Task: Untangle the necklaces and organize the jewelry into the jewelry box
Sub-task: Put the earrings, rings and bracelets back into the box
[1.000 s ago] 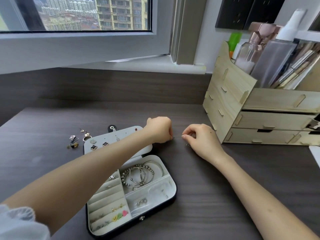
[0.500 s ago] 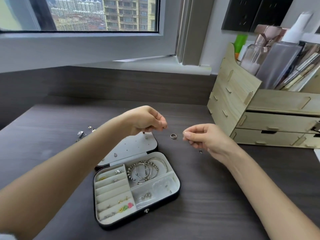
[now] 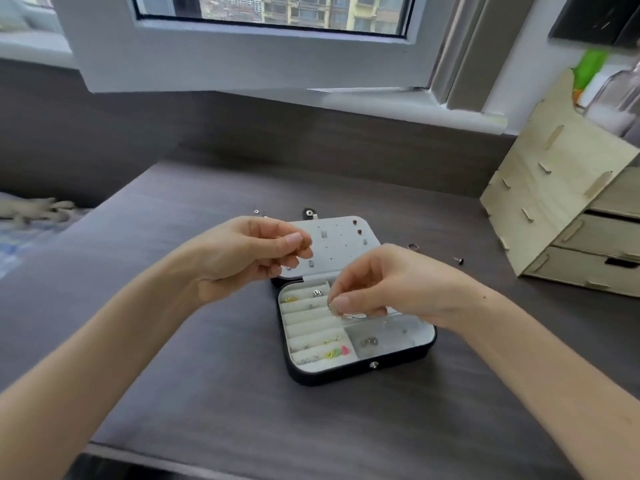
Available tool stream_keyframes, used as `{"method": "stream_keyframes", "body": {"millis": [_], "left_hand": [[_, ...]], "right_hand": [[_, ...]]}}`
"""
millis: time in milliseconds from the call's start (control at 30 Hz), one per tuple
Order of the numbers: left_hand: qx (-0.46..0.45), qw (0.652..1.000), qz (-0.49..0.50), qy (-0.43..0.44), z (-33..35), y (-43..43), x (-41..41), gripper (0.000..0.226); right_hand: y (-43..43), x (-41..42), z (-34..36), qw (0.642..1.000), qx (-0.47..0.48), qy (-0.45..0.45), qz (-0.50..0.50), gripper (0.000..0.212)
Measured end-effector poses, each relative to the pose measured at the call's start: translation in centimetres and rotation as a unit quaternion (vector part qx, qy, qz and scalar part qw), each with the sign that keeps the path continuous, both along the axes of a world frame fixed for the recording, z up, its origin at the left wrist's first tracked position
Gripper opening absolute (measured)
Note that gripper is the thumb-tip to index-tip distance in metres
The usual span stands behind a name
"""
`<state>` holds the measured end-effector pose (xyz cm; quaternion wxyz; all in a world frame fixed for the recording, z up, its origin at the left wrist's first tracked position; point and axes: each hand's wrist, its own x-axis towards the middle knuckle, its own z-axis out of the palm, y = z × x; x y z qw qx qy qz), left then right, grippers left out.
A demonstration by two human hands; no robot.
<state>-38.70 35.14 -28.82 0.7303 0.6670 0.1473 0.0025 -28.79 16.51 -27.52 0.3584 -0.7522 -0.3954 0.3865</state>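
The black jewelry box [image 3: 360, 370] lies open on the dark desk, its white lid [image 3: 341, 244] flat behind it with small studs pinned in it. Ring slots on the left hold rings and coloured pieces; a clear-covered compartment sits at the right. My left hand [image 3: 249, 254] hovers over the lid's left edge, pinching a tiny amber-coloured piece [image 3: 304, 244] between thumb and fingers. My right hand [image 3: 384, 289] is over the box, fingertips pinching a small silvery piece [image 3: 332, 308] above the ring slots. It hides the bracelet compartment.
A loose ring [image 3: 412, 246] and a small dark stud [image 3: 460, 260] lie on the desk right of the lid. Tiny pieces [image 3: 257, 212] lie behind my left hand. A wooden drawer organizer [image 3: 561, 216] stands at the right. The window sill runs behind.
Both hands have come back from the desk right of the lid to above the box. The ring they were near stays on the desk. The camera has tilted down and left.
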Motion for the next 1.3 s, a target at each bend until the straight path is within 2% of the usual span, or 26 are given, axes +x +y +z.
{"method": "stream_keyframes", "body": {"millis": [67,333,500,667,767,833,900,1000,1100,1300], "left_hand": [[-0.009,1.0,0.024,-0.011,-0.3,0.4,-0.7,0.019],[-0.052,0.995,0.071,-0.035,-1.7,2.0,-2.0,0.016],[-0.079,0.995,0.056,-0.025,-2.3,1.9,-2.1,0.014],[-0.095,0.995,0.039,-0.009,-2.5,1.7,-1.8,0.016],[-0.128,0.991,0.027,-0.009,-2.5,1.5,-1.6,0.012],[-0.153,0.988,0.02,-0.007,-2.4,1.4,-1.4,0.011],[-0.175,0.985,0.012,-0.006,-2.3,1.2,-1.1,0.01],[-0.187,0.982,-0.006,0.001,-2.0,1.0,-0.4,0.012],[-0.2,0.979,-0.028,0.02,-1.4,0.5,0.2,0.018],[-0.243,0.969,-0.028,0.034,-1.0,-0.6,1.1,0.02]], "right_hand": [[1.2,-0.7,-0.1,0.998,-0.031,-0.051,0.008,0.002],[4.1,-2.7,-0.4,0.982,-0.116,-0.149,0.028,0.009],[4.8,-2.9,0.0,0.974,-0.163,-0.15,0.052,0.01],[5.0,-3.2,-0.3,0.969,-0.153,-0.187,0.057,0.004],[4.6,-3.7,-0.8,0.95,-0.137,-0.275,0.063,0.008],[4.3,-3.7,-0.9,0.949,-0.096,-0.299,0.031,0.017],[4.1,-3.4,-0.6,0.966,0.02,-0.254,-0.037,0.016],[4.0,-2.7,-0.3,0.942,0.182,-0.262,-0.102,0.005],[4.1,-2.4,0.0,0.935,0.218,-0.262,-0.101,0.006],[3.8,-2.0,0.4,0.942,0.269,-0.119,-0.164,0.007]]}}
